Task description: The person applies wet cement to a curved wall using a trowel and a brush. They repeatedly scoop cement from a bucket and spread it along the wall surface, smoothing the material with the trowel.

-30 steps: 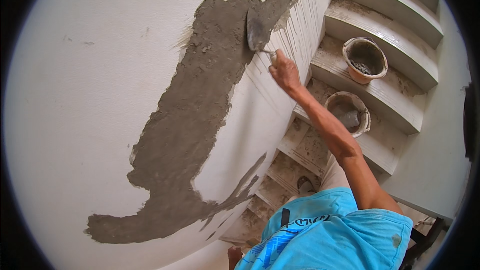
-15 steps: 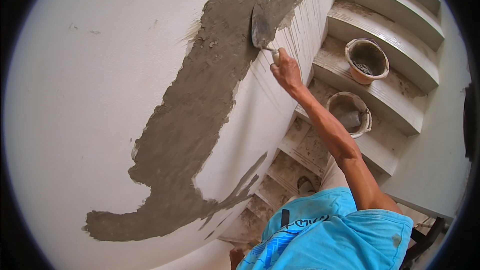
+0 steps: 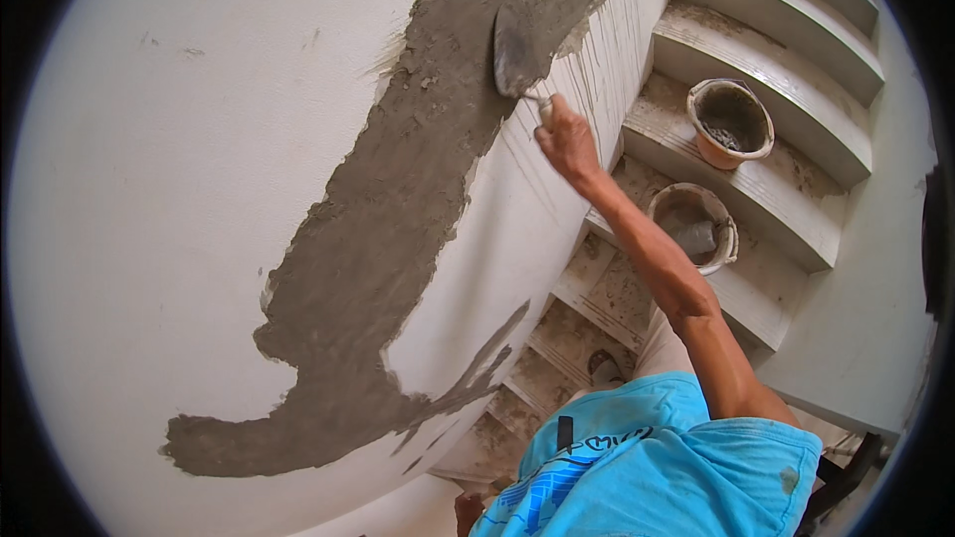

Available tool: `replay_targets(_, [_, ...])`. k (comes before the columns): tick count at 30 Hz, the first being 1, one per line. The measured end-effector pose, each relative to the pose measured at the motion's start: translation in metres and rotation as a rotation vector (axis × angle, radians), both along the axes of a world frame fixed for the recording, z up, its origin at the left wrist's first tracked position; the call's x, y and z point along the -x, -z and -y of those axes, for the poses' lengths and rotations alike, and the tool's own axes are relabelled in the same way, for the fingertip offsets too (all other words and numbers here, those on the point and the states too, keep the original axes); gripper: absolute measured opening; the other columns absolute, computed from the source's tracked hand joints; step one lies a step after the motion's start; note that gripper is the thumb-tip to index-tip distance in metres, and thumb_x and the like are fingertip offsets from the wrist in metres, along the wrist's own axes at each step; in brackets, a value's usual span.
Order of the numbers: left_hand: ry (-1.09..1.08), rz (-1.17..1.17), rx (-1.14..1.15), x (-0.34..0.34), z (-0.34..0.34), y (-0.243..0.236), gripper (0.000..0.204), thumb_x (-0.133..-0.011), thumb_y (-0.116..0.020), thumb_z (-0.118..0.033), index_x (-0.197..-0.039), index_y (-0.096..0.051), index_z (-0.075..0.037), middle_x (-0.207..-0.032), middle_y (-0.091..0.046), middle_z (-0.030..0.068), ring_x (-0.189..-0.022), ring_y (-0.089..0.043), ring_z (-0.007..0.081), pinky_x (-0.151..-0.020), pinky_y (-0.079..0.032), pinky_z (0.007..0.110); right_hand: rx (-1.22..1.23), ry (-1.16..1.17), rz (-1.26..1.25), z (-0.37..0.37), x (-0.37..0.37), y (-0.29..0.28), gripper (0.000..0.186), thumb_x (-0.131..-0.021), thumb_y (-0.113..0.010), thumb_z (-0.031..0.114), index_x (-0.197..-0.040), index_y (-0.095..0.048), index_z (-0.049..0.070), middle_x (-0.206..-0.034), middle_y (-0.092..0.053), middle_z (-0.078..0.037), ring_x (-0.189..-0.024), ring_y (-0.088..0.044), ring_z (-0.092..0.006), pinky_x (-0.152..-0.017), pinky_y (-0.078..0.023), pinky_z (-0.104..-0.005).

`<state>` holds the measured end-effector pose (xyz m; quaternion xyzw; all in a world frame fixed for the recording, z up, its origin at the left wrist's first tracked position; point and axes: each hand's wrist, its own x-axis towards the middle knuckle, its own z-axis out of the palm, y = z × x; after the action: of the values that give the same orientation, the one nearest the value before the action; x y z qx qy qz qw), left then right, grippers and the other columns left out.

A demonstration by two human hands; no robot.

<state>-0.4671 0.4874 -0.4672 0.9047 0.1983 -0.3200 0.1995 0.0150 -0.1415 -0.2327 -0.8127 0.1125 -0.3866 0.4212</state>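
Observation:
My right hand (image 3: 569,142) is wrapped round the handle of a trowel (image 3: 513,58), its arm stretched up and to the left. The dark blade lies against the grey wet mortar (image 3: 373,199), near the top of a long rough patch on the white curved wall (image 3: 199,209). Low in the picture, beside my blue shirt, only a small part of my left hand (image 3: 468,514) shows; its fingers cannot be made out.
Mortar-stained stairs (image 3: 756,50) curve up on the right. A bucket with some mortar (image 3: 731,129) stands on one step, and a second bucket (image 3: 693,227) with a pale object inside sits lower. My shoe (image 3: 605,368) rests on a step below.
The trowel and my right hand have shifted slightly left across the mortar. The buckets stay where they were.

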Motion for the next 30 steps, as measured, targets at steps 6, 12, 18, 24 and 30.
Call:
replay_targets(6, [-0.011, -0.005, 0.006, 0.006, 0.004, 0.002, 0.011, -0.067, -0.071, -0.017, -0.072, -0.071, -0.006, -0.073, -0.068, 0.0157, -0.069, -0.068, 0.0331, -0.066, -0.055, 0.045, 0.044, -0.240, -0.090, -0.060, 0.052, 0.024, 0.024, -0.079, -0.062, 0.002, -0.096, -0.045, 0.002, -0.069, -0.061, -0.026, -0.070, -0.064, -0.0467, -0.062, -0.049, -0.0536])
replay_targets(12, [-0.017, -0.003, 0.011, 0.004, 0.005, 0.000, 0.012, -0.068, -0.070, -0.017, -0.072, -0.071, -0.006, -0.073, -0.068, 0.0158, -0.069, -0.068, 0.0329, -0.066, -0.055, 0.044, -0.103, -0.103, -0.067, -0.022, 0.027, 0.010, 0.024, -0.080, -0.063, 0.003, -0.095, -0.044, -0.001, -0.068, -0.061, -0.025, -0.066, -0.065, -0.0450, -0.061, -0.050, -0.0508])
replay_targets(18, [-0.003, -0.004, 0.014, 0.000, 0.009, 0.001, 0.012, -0.068, -0.070, -0.017, -0.072, -0.071, -0.006, -0.073, -0.068, 0.0159, -0.068, -0.068, 0.0327, -0.065, -0.055, 0.044, -0.028, -0.132, -0.104, -0.061, 0.030, 0.025, 0.025, -0.080, -0.064, 0.004, -0.096, -0.045, 0.001, -0.069, -0.062, -0.026, -0.070, -0.065, -0.0464, -0.062, -0.051, -0.0525])
replay_targets(24, [0.007, 0.001, 0.010, -0.010, 0.004, -0.005, 0.012, -0.069, -0.070, -0.017, -0.072, -0.070, -0.005, -0.073, -0.068, 0.0160, -0.068, -0.068, 0.0324, -0.065, -0.055, 0.044, -0.059, -0.238, -0.113, -0.049, 0.053, 0.027, 0.027, -0.078, -0.065, 0.004, -0.096, -0.045, 0.000, -0.071, -0.062, -0.027, -0.067, -0.065, -0.0453, -0.061, -0.051, -0.0518])
replay_targets(30, [0.004, 0.003, 0.004, -0.017, 0.002, -0.011, 0.013, -0.070, -0.069, -0.017, -0.073, -0.070, -0.005, -0.072, -0.068, 0.0161, -0.067, -0.068, 0.0322, -0.064, -0.055, 0.044, -0.093, 0.013, -0.047, 0.026, -0.002, 0.014, 0.025, -0.079, -0.062, 0.009, -0.095, -0.046, -0.002, -0.070, -0.061, -0.029, -0.068, -0.064, -0.0479, -0.063, -0.050, -0.0533])
